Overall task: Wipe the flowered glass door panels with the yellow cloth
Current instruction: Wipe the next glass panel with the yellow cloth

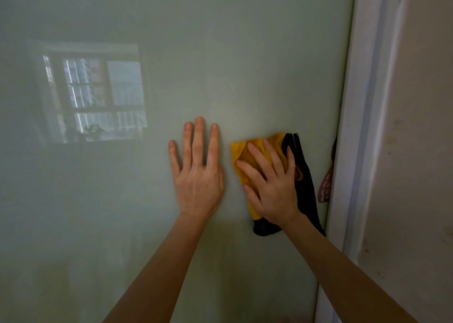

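The glass door panel (220, 53) is smooth and faintly glossy, mirroring a window (98, 97) up-left of the left hand (198, 183). Under the right hand (272, 188) the yellow cloth (241, 173) is soft, matt fabric with a dark side.

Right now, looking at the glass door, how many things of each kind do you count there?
Hands: 2, the left hand and the right hand
yellow cloth: 1
ring: 1
glass panel: 1
Total: 5
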`<action>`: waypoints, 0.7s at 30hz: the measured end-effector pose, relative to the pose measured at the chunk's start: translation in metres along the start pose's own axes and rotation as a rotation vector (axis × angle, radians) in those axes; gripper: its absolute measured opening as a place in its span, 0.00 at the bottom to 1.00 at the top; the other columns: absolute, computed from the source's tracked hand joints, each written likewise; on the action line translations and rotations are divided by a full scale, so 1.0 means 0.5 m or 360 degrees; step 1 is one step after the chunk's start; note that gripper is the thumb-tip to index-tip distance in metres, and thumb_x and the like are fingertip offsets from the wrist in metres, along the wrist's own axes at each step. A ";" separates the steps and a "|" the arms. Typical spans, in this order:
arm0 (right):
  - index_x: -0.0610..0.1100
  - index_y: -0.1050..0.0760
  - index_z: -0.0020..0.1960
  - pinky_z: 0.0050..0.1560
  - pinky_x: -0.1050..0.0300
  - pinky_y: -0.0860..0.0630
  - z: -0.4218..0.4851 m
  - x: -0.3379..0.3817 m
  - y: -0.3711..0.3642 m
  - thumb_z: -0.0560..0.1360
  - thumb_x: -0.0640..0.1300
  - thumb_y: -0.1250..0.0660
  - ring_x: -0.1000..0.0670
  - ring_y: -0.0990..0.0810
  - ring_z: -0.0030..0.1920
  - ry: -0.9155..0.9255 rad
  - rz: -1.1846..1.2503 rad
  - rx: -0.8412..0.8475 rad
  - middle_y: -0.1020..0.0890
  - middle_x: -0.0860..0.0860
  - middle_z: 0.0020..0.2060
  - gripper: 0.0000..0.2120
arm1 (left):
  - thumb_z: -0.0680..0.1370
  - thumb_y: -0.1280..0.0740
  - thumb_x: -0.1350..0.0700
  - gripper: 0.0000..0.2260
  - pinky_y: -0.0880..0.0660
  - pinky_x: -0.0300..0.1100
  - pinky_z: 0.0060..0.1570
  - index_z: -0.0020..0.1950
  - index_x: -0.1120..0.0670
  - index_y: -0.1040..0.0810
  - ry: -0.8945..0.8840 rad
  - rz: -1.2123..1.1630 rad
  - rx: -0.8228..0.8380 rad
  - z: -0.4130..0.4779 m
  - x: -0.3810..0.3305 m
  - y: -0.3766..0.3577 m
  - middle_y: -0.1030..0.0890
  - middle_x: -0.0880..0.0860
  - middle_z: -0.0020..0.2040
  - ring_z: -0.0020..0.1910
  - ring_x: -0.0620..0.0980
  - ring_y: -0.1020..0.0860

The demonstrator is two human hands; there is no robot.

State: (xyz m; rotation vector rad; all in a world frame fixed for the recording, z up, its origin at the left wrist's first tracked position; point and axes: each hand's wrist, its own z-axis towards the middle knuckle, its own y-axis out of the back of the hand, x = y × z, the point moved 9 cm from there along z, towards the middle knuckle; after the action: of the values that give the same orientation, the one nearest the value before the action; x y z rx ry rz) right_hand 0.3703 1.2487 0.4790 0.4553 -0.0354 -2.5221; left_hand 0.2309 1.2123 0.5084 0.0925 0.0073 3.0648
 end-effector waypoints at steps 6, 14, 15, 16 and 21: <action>0.51 0.31 0.71 0.74 0.27 0.45 -0.012 -0.111 0.019 0.82 0.53 0.42 0.39 0.37 0.78 -0.0249 -0.0064 -0.0049 0.33 0.46 0.76 0.19 | 0.81 0.47 0.60 0.26 0.45 0.62 0.77 0.80 0.56 0.37 0.0022 0.0044 0.0010 -0.004 0.001 -0.003 0.38 0.59 0.80 0.80 0.58 0.41; 0.48 0.32 0.73 0.76 0.27 0.49 0.064 -0.051 0.017 0.81 0.53 0.43 0.37 0.38 0.79 -0.0541 -0.0027 -0.0223 0.32 0.42 0.77 0.22 | 0.81 0.43 0.61 0.25 0.45 0.63 0.77 0.80 0.56 0.37 0.0013 0.0065 -0.0017 -0.004 -0.003 0.001 0.38 0.60 0.79 0.80 0.59 0.41; 0.49 0.32 0.74 0.76 0.27 0.49 0.056 -0.025 0.010 0.81 0.53 0.43 0.38 0.39 0.79 -0.0396 0.0011 -0.0156 0.32 0.43 0.77 0.22 | 0.82 0.44 0.61 0.25 0.45 0.62 0.77 0.80 0.56 0.36 0.0008 0.0064 -0.0015 -0.003 -0.003 0.001 0.37 0.60 0.79 0.80 0.59 0.41; 0.49 0.31 0.74 0.76 0.27 0.49 0.040 -0.002 0.004 0.81 0.52 0.43 0.38 0.39 0.79 -0.0253 0.0044 -0.0093 0.33 0.44 0.77 0.22 | 0.82 0.45 0.60 0.24 0.46 0.62 0.77 0.80 0.56 0.36 0.0003 0.0058 -0.0016 -0.003 -0.002 0.001 0.37 0.60 0.79 0.80 0.59 0.41; 0.52 0.30 0.74 0.76 0.29 0.48 -0.083 -0.010 -0.004 0.80 0.51 0.41 0.43 0.42 0.81 0.0068 0.0038 0.0132 0.33 0.47 0.78 0.22 | 0.83 0.47 0.59 0.24 0.47 0.61 0.77 0.80 0.56 0.36 0.0002 0.0045 -0.0003 -0.007 0.003 0.002 0.37 0.59 0.79 0.80 0.58 0.41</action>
State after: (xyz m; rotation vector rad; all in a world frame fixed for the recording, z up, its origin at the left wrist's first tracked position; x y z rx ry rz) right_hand 0.3867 1.2562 0.4410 0.5391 -0.1291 -2.4936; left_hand 0.2293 1.2117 0.5047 0.0918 0.0030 3.0927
